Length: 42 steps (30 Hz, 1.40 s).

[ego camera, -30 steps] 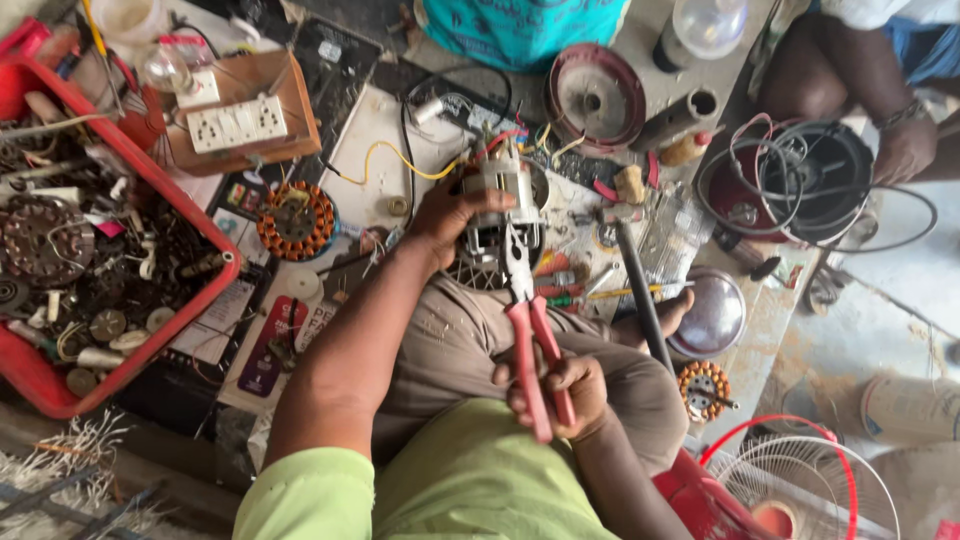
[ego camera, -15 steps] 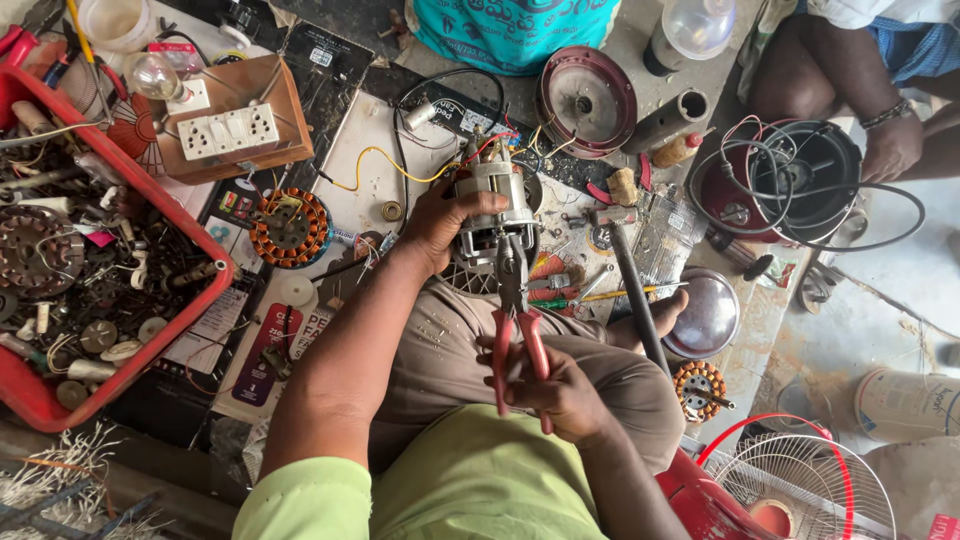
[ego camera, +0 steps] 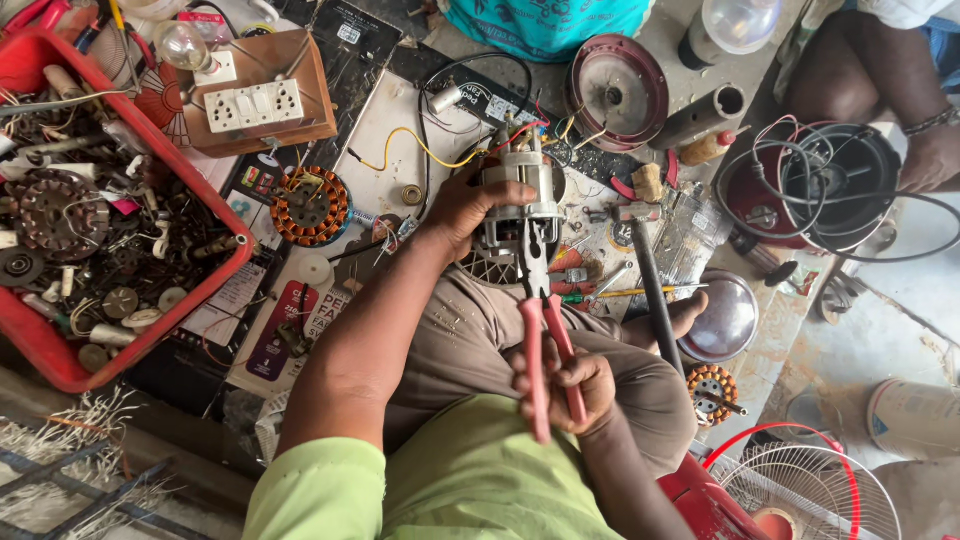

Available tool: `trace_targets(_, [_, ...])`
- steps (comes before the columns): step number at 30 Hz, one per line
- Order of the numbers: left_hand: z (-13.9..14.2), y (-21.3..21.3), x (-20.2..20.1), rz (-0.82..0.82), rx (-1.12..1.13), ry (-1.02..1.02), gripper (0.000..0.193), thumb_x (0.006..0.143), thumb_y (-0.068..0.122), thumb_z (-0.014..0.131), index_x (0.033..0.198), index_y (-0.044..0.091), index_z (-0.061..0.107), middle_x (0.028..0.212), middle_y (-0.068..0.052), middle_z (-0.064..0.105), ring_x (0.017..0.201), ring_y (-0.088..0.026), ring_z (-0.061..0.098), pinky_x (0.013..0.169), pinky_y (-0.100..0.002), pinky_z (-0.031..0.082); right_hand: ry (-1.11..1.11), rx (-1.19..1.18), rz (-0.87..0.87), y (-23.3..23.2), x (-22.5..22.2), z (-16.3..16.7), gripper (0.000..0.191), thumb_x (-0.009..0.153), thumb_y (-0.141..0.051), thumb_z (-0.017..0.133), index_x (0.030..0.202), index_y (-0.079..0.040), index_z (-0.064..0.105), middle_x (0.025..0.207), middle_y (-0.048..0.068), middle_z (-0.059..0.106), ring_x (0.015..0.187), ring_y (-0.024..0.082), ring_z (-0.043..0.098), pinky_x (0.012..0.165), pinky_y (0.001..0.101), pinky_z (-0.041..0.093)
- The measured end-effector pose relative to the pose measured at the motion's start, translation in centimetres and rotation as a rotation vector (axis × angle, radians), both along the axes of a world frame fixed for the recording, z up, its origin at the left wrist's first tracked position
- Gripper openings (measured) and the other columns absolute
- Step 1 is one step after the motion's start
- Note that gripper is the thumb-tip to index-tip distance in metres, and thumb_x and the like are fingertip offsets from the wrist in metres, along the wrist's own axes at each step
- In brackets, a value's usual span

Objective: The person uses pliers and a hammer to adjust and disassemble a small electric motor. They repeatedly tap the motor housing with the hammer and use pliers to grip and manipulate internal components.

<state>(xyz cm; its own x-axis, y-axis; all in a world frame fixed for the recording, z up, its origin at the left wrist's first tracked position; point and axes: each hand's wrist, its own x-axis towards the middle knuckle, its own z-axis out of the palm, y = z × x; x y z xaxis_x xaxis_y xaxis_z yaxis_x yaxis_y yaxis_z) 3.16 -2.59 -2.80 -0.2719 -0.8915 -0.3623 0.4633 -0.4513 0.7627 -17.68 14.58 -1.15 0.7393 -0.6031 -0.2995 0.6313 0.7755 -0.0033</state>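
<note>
Over a cluttered floor, a seated person's left hand [ego camera: 462, 208] wraps a small fan motor [ego camera: 518, 200] above the knee while the right hand [ego camera: 565, 385], grip pressed around red-handled pliers [ego camera: 540, 320], works their nose at the motor's underside, seemingly mid-dismantling, calling for a steady pull.

A single camera sits on the person's head and looks almost straight down; it is close to the lap, so the green-sleeved arms enter from the bottom edge and fill the middle; the frame's top faces away from the wearer, across a cluttered floor to the red crate [ego camera: 60, 370] at left and another person's hand [ego camera: 928, 155] at upper right; no second view overlaps it.
</note>
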Motion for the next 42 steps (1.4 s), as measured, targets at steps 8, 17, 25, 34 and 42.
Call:
trace_targets(8, [0.5, -0.1, -0.1, -0.001, 0.026, 0.002, 0.064, 0.061, 0.023, 0.088, 0.118, 0.006, 0.065, 0.098, -0.008, 0.071, 0.084, -0.020, 0.070, 0.073, -0.039, 0.062, 0.361, -0.188, 0.041, 0.1, -1.0, -0.8, 0.043, 0.072, 0.011, 0.059, 0.115, 0.009, 0.066, 0.127, 0.040, 0.057, 0.114, 0.049, 0.064, 0.103, 0.0597, 0.052])
trace_targets(17, [1.0, 0.0, -0.3, 0.006, 0.045, 0.012, 0.067, 0.064, 0.022, 0.089, 0.124, 0.005, 0.064, 0.103, -0.008, 0.072, 0.088, -0.019, 0.070, 0.078, -0.037, 0.060, 0.505, -0.226, 0.036, 0.3, -1.6, -1.5, 0.039, 0.076, 0.014, 0.058, 0.113, 0.007, 0.067, 0.125, 0.040, 0.061, 0.111, 0.050, 0.065, 0.102, 0.0628, 0.050])
trace_targets(25, [0.9, -0.1, -0.5, -0.010, 0.043, 0.018, 0.065, 0.064, 0.022, 0.087, 0.123, 0.005, 0.065, 0.102, -0.008, 0.072, 0.087, -0.021, 0.071, 0.077, -0.038, 0.061, 0.335, -0.167, 0.010, 0.3, -1.9, -1.8, 0.044, 0.069, 0.012, 0.061, 0.112, 0.004, 0.057, 0.135, 0.037, 0.060, 0.121, 0.051, 0.066, 0.107, 0.0642, 0.048])
trace_targets(34, [0.6, -0.1, -0.6, 0.000, 0.052, 0.015, 0.064, 0.064, 0.020, 0.087, 0.122, 0.006, 0.064, 0.101, -0.008, 0.071, 0.088, -0.021, 0.070, 0.078, -0.039, 0.062, 0.210, -0.022, 0.019, 0.3, -2.1, -2.0, 0.082, 0.057, 0.002, 0.061, 0.139, -0.007, 0.061, 0.120, 0.033, 0.063, 0.099, 0.044, 0.070, 0.093, 0.0504, 0.057])
trace_targets(42, [0.2, -0.1, -0.4, -0.021, 0.043, -0.028, 0.068, 0.062, 0.024, 0.087, 0.123, 0.005, 0.064, 0.101, -0.008, 0.071, 0.090, -0.021, 0.070, 0.081, -0.038, 0.061, -0.236, 0.006, 0.000, 0.7, -2.5, -3.4, 0.039, 0.081, 0.002, 0.060, 0.119, 0.003, 0.060, 0.130, 0.036, 0.061, 0.115, 0.047, 0.067, 0.102, 0.0588, 0.054])
